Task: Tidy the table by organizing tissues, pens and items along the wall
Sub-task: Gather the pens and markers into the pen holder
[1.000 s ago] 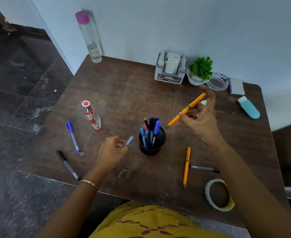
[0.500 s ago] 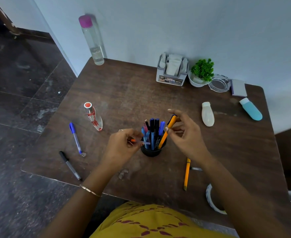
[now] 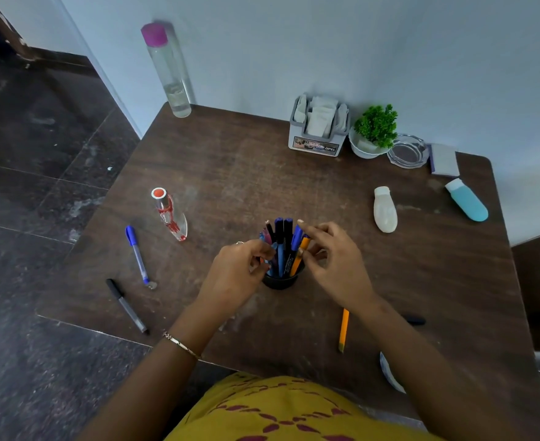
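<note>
A black pen cup (image 3: 280, 282) stands mid-table with several pens upright in it. My left hand (image 3: 233, 275) is at the cup's left side, fingertips curled round a small pen among the others. My right hand (image 3: 337, 262) is at the cup's right side, thumb and fingers pinching the top of an orange pen (image 3: 298, 261) that stands in the cup. Loose on the table lie a blue-capped pen (image 3: 137, 256), a black-capped pen (image 3: 125, 305), a second orange pen (image 3: 343, 329) and a dark pen (image 3: 414, 320) half hidden by my right arm. The tissue holder (image 3: 318, 130) is against the wall.
Along the wall stand a tall bottle (image 3: 168, 71), a small plant (image 3: 373, 132), a glass dish (image 3: 407, 151) and a white block (image 3: 444, 160). A perfume bottle (image 3: 170, 214), a white tube (image 3: 385, 210), a blue tube (image 3: 466, 200) and a tape roll (image 3: 389, 374) lie on the brown table (image 3: 230, 173).
My right hand brought the orange pen down from above the table into the cup. My left hand moved right to the cup with its small pen.
</note>
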